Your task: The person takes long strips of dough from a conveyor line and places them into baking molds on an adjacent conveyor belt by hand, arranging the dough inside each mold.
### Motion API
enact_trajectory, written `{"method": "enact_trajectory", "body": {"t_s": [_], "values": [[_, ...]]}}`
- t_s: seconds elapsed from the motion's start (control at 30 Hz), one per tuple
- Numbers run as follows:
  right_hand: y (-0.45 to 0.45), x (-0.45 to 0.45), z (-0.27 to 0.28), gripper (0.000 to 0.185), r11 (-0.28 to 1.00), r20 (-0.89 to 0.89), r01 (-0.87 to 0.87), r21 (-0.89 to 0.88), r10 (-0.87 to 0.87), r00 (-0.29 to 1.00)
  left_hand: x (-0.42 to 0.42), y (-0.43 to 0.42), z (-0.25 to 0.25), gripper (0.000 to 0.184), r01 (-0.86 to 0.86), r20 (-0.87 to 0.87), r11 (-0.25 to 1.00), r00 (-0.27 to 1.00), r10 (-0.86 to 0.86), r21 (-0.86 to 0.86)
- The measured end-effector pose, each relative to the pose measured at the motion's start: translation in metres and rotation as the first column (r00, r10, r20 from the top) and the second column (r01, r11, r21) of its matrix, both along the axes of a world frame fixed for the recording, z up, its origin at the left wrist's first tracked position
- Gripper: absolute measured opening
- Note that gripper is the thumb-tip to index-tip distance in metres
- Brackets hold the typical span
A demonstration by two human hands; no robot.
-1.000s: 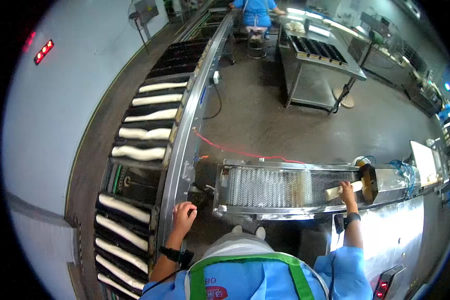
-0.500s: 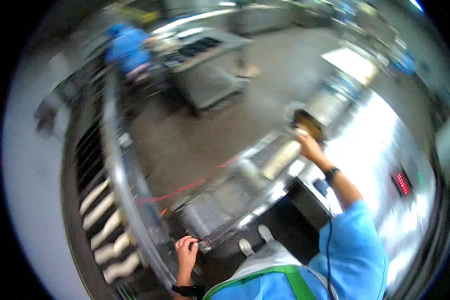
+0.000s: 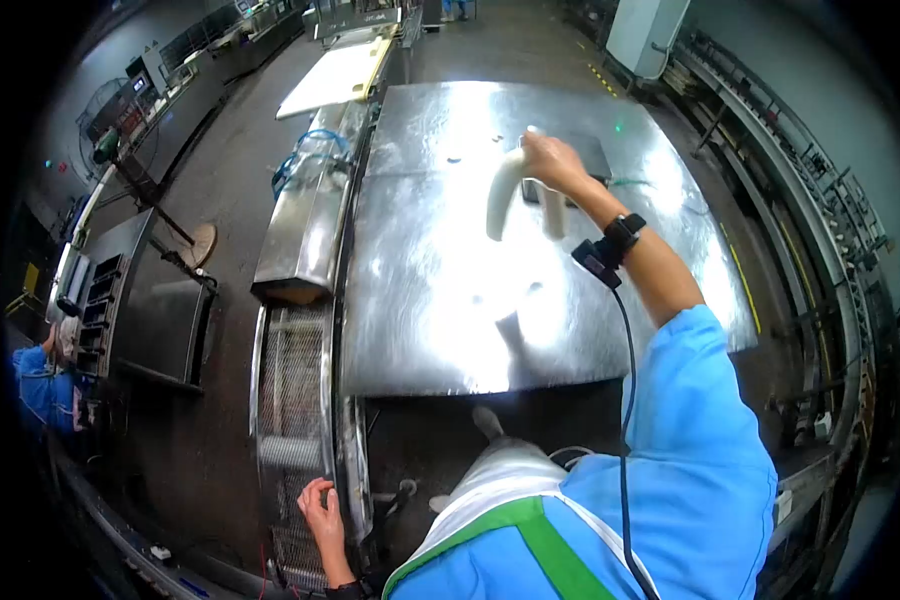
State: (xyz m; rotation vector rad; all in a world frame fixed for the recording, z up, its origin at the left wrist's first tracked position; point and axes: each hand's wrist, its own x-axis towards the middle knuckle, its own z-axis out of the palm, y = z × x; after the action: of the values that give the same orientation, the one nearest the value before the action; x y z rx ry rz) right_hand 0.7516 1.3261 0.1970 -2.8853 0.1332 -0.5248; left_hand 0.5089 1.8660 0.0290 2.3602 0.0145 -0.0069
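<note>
My right hand (image 3: 552, 162) is closed around the middle of a pale dough strip (image 3: 505, 195), held above the shiny metal table (image 3: 420, 290). The strip's two ends hang down on either side of the fingers. Behind the hand, a dark flat device (image 3: 592, 158) lies on the table. My left hand (image 3: 320, 500) is over the near end of the mesh conveyor (image 3: 295, 400), its fingers curled and partly bent. Whether anything is between those fingers is too small to tell.
A metal machine housing (image 3: 305, 225) covers the far part of the conveyor, with a white board (image 3: 340, 75) beyond. At the left, a co-worker (image 3: 50, 385) is beside a side table (image 3: 155, 310) with dark trays. Long rails (image 3: 770, 170) run along the right.
The view has turned right, toward the metal table. My right hand has lifted the dough strip off the conveyor and carried it over the table. My left hand stays low near the conveyor.
</note>
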Motion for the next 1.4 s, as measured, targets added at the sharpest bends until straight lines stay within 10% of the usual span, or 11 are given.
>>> {"method": "enact_trajectory", "body": {"t_s": [0.1, 0.17, 0.3, 0.57, 0.63, 1.1, 1.23, 1.4], "values": [[-0.069, 0.024, -0.004, 0.031, 0.981, 0.296, 0.036, -0.189, 0.022, 0.955, 0.031, -0.036, -0.002, 0.018, 0.004, -0.016, 1.0, 1.0, -0.004, 0.031], [-0.101, 0.041, -0.014, 0.02, 0.819, 0.411, 0.369, -0.44, -0.181, 0.893, 0.047, -0.067, 0.005, 0.018, 0.063, -0.03, 0.998, 0.998, -0.062, 0.028], [-0.18, 0.087, -0.102, 0.036, 0.792, 0.347, 0.302, -0.531, -0.123, 0.93, 0.065, -0.111, 0.012, 0.019, 0.078, -0.145, 0.996, 0.987, -0.07, 0.051], [-0.22, 0.095, -0.143, 0.043, 0.994, -0.07, 0.004, 0.106, 0.004, 0.998, 0.073, -0.131, 0.007, 0.016, 0.072, -0.265, 0.991, 0.963, -0.04, 0.111], [-0.232, 0.093, -0.14, 0.042, 0.976, 0.059, 0.029, 0.216, -0.042, 0.997, 0.083, -0.135, 0.009, 0.014, 0.109, -0.226, 0.991, 0.97, -0.09, 0.074], [-0.302, 0.105, -0.131, 0.042, 0.93, 0.284, 0.368, 0.002, -0.354, 0.891, 0.107, -0.078, -0.028, 0.016, 0.049, -0.115, 0.986, 0.993, -0.031, 0.158], [-0.281, 0.111, -0.134, 0.045, 0.916, -0.246, 0.092, -0.39, -0.2, 0.948, 0.134, -0.056, -0.051, 0.034, -0.101, -0.034, 0.936, 0.992, 0.119, 0.337], [-0.209, 0.103, -0.094, 0.034, 0.96, -0.438, 0.055, -0.275, -0.176, 0.882, 0.201, -0.052, -0.073, 0.06, -0.361, 0.034, 0.802, 0.919, 0.394, 0.476]]}}
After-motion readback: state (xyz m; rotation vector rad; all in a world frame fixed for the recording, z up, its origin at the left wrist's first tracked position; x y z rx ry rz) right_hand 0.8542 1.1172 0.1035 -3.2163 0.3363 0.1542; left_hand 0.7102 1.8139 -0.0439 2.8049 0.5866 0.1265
